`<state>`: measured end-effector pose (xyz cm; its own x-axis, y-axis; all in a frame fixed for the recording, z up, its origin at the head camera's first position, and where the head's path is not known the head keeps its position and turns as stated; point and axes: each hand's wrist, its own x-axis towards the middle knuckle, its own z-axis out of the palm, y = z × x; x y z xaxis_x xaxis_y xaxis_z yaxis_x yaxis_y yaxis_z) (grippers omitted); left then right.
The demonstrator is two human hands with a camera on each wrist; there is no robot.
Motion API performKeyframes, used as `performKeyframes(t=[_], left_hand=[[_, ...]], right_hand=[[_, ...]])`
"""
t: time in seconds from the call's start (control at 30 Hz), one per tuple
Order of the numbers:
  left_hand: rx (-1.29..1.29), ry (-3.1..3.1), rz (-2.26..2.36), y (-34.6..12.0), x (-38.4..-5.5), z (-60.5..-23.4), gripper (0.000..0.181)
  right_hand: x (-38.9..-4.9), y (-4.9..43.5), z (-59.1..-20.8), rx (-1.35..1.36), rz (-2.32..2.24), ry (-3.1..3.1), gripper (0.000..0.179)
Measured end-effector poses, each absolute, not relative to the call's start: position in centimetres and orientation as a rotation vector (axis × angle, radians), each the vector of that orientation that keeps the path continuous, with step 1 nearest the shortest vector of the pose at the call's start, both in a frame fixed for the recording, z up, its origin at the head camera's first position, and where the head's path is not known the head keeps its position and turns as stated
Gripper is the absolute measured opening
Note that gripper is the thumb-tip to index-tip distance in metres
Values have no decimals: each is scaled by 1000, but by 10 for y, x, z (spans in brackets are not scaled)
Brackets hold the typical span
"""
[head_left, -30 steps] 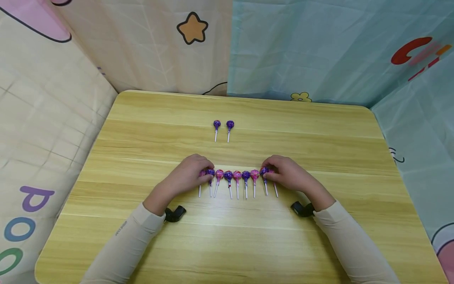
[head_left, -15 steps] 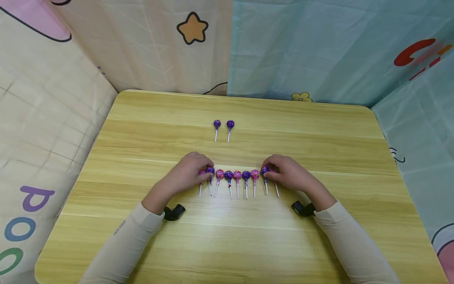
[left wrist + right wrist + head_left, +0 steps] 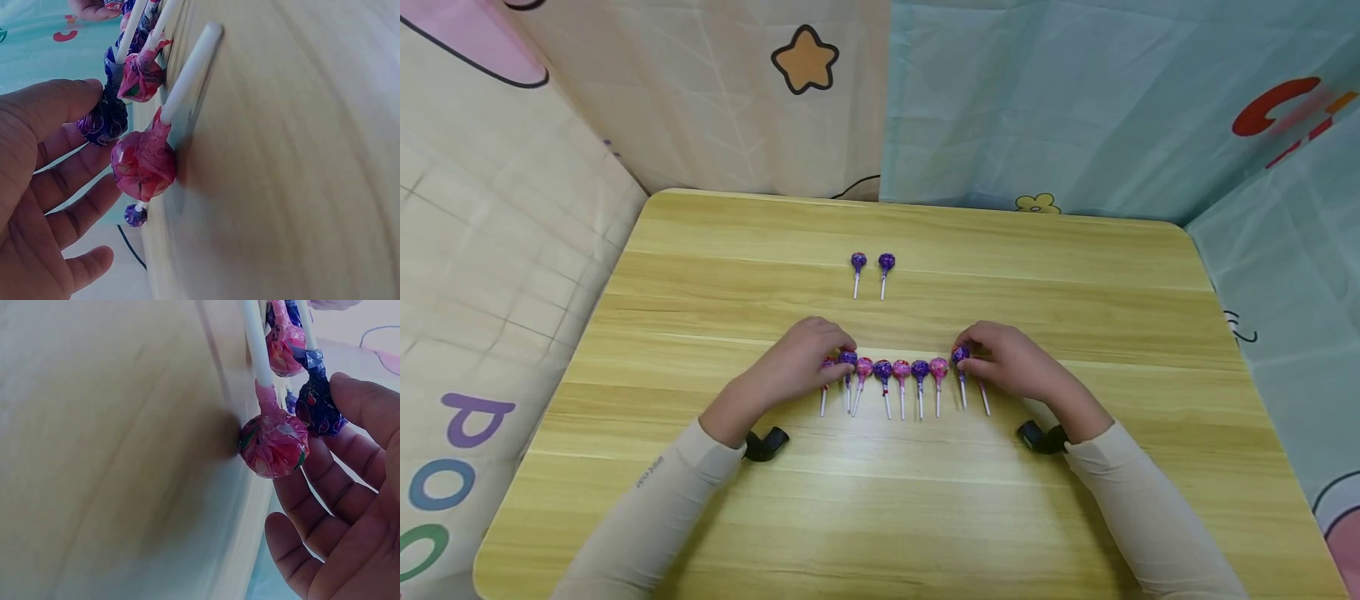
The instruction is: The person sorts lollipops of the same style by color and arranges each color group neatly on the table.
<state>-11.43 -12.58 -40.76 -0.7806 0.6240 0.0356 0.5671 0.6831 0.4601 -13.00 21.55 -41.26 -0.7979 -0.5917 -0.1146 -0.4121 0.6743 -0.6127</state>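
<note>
Over the table (image 3: 902,521) we go, twelve o'clock at its far edge, and the middle has the action: a row of lollipops (image 3: 902,370), sticks towards six. At the row's nine o'clock side, the left hand (image 3: 801,358) has thumb and fingertips clamped on a purple lollipop (image 3: 847,358) — little finger well apart. Over at three, the right hand (image 3: 1011,362) does likewise, thumb and fingertips clamped on a second purple lollipop (image 3: 960,355). Five lie between, pink and purple alternating. Crowding each grip on the outer side is a pink end lollipop (image 3: 144,165), its head partly hidden by the hand from above. Up towards half past eleven, two more purple lollipops (image 3: 887,262) lie apart — and beyond them, a dark cord (image 3: 855,185) and the blue curtain (image 3: 1037,100).
</note>
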Motion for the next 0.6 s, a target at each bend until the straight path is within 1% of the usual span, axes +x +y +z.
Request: performKeyframes(t=[0.33,0.6], left_hand=[[978,2770,628,-126,-123,-399,24],[1053,2769,588,-120,-136,-395,23]], right_hand=[[-133,214,-408,-815,-832,2591,14],[-138,214,-405,-820,-826,2579,14]])
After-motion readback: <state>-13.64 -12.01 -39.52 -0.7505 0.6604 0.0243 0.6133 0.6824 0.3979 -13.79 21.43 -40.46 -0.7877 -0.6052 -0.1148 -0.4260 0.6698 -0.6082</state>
